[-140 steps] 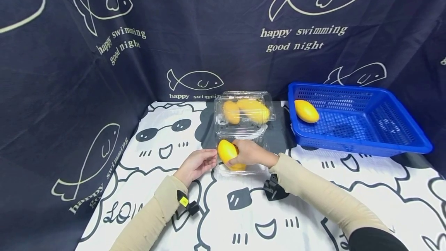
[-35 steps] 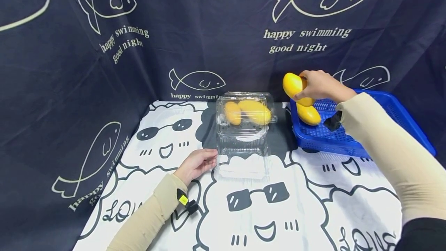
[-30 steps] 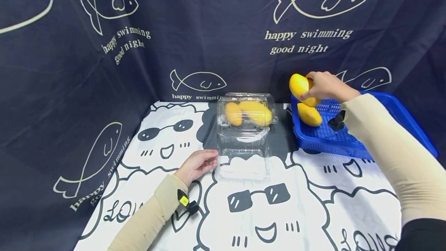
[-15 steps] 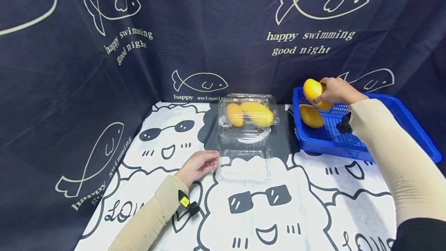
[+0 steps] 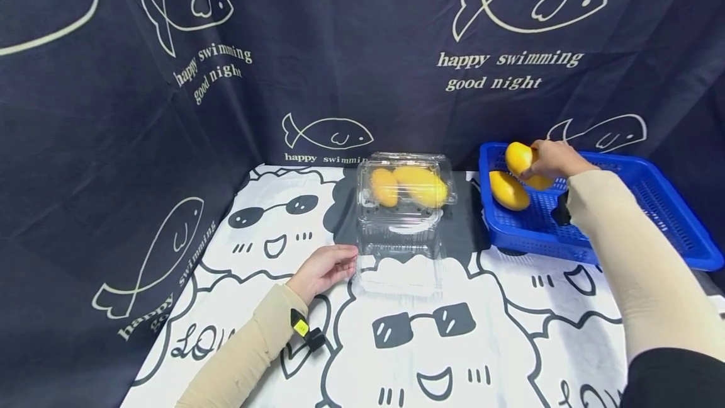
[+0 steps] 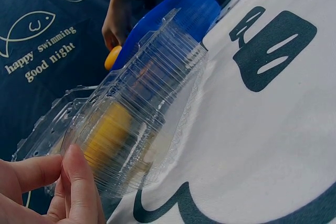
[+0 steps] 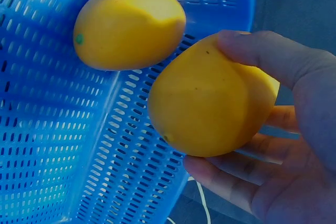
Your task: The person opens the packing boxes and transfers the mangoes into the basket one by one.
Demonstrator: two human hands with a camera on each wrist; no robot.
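My right hand [image 5: 557,159] grips a yellow mango [image 7: 210,98], thumb on one side and fingers on the other, inside the left end of the blue basket [image 5: 688,244]. A second mango [image 5: 510,191] lies in the basket close beside it. My left hand [image 5: 324,271] pinches the left edge of a hinged clear plastic clamshell box [image 5: 399,269] between thumb and fingers [image 6: 79,177]. That box stands open, and nothing lies in its near half. Behind it, yellow mangoes [image 5: 420,186] show through clear plastic; whether a separate box holds them is hard to tell.
A white cloth [image 5: 498,345] with black cartoon drawings covers the table. Dark blue fabric [image 5: 340,49] with fish prints hangs at the back and sides. The basket stands at the back right, near the fabric.
My right hand carried the mango from the clear box to the basket, then lowered it beside the other mango over the last second. My left hand stayed at the box's edge.
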